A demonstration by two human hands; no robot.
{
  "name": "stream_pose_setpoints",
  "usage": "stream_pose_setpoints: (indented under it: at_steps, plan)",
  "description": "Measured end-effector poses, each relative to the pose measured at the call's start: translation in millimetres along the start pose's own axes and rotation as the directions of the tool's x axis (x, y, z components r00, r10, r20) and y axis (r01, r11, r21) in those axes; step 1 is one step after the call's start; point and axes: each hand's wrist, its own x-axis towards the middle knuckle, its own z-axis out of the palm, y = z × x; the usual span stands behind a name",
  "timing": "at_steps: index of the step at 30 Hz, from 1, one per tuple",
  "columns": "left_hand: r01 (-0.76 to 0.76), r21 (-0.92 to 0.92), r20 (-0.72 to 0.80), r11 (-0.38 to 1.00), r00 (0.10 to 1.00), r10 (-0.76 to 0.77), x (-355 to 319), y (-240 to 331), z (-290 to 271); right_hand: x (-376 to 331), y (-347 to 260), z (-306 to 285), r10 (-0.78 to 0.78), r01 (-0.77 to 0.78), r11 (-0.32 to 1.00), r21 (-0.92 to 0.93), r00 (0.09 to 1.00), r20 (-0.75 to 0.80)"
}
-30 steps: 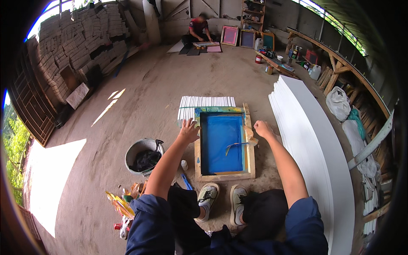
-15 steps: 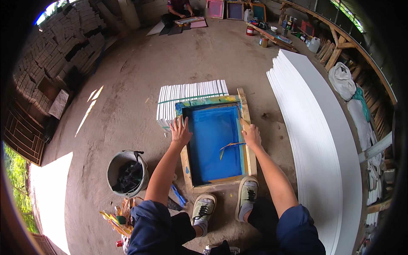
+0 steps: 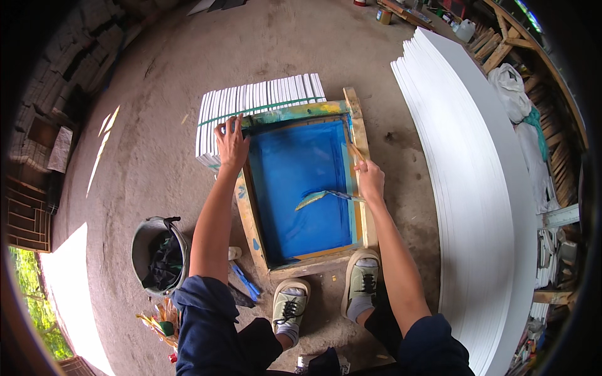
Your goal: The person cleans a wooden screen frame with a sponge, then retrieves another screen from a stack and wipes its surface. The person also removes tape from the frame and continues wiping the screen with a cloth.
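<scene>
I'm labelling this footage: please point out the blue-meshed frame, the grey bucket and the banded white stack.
Blue-meshed frame (image 3: 300, 169): head view, on the blue mesh.
Grey bucket (image 3: 140, 250): head view, inner wall.
Banded white stack (image 3: 260, 94): head view, edges above the band.

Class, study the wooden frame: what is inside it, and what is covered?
Inside the wooden frame is a blue panel, with a bent strip reaching over it from the right. Anything beneath the panel is hidden.

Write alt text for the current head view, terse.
Bare left hand at the upper-left corner of a paint-stained wooden frame around a blue panel; right hand at its right side, by a brown strip. A green-banded white stack lies beyond the frame, with a grey bucket to the left and long white sheets to the right.
</scene>
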Motion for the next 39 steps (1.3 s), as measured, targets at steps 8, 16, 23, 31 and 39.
stream_pose_setpoints:
  at_steps: [8,16,23,31,39]
  plan:
    - [-0.245,0.134,-0.091,0.96,0.962,0.258,13,36,-104,-45,-19,-60,-0.088,0.089,0.996,0.005,0.994,-0.071]
    - [-0.243,-0.042,0.086,0.969,0.965,0.246,-5,91,-210,-123,-20,-82,-0.025,0.039,0.995,0.089,0.988,-0.154]
    - [-0.092,-0.051,0.051,0.994,0.994,0.095,-52,123,-264,-156,-34,-96,-0.099,0.138,0.981,0.138,0.962,-0.255]
    - [-0.024,-0.042,0.053,0.999,0.998,0.027,-70,131,-288,-211,-75,-132,-0.221,0.271,0.955,0.123,0.922,-0.317]
    - [0.001,-0.042,0.062,0.999,0.998,0.002,-67,130,-282,-263,-96,-133,-0.295,0.349,0.93,0.119,0.898,-0.325]
